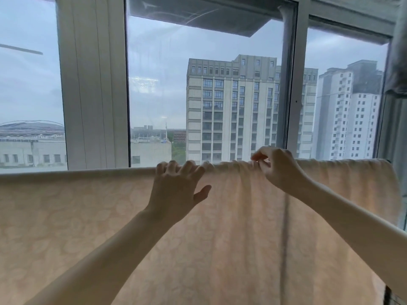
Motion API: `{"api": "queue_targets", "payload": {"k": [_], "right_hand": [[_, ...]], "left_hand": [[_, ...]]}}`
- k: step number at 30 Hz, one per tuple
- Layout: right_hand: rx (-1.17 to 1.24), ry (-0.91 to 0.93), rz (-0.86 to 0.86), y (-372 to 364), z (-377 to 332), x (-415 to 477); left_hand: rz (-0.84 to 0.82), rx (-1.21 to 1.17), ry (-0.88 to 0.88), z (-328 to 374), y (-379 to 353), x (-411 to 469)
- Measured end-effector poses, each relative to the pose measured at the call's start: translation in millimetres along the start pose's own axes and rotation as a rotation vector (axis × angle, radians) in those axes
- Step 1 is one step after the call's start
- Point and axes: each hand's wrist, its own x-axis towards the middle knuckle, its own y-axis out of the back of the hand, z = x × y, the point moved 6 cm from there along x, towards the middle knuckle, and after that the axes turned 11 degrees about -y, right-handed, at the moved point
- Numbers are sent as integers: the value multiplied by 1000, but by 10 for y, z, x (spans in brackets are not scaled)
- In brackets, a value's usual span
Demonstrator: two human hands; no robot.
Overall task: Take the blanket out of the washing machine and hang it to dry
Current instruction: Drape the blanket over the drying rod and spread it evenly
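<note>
A pale peach blanket (88,216) with a faint round pattern hangs spread over a horizontal rail across the whole view, its top fold at mid height. My left hand (176,186) lies flat against the top fold, fingers spread and hooked slightly over the edge, thumb out. My right hand (275,166) is just to its right, pinching a bunched pleat of the blanket at the top fold. The rail under the cloth is hidden. The washing machine is not in view.
A large window (220,84) with white frames stands right behind the blanket, with tall buildings outside. A grey cloth (398,51) hangs at the upper right edge. A thin vertical shadow line shows through the blanket below my right hand.
</note>
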Motion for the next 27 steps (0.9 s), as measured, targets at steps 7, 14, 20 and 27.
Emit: {"api": "queue_targets", "payload": {"k": [7, 14, 20, 27], "right_hand": [[-87, 122, -93, 43, -84, 19], [-123, -17, 16, 93, 67, 207], [-317, -174, -22, 265, 443, 145], [-236, 57, -90, 142, -96, 40]], "left_hand": [[16, -2, 20, 6, -27, 27], [37, 22, 14, 22, -3, 17], [32, 37, 1, 56, -24, 39], [42, 37, 13, 54, -24, 54]]}}
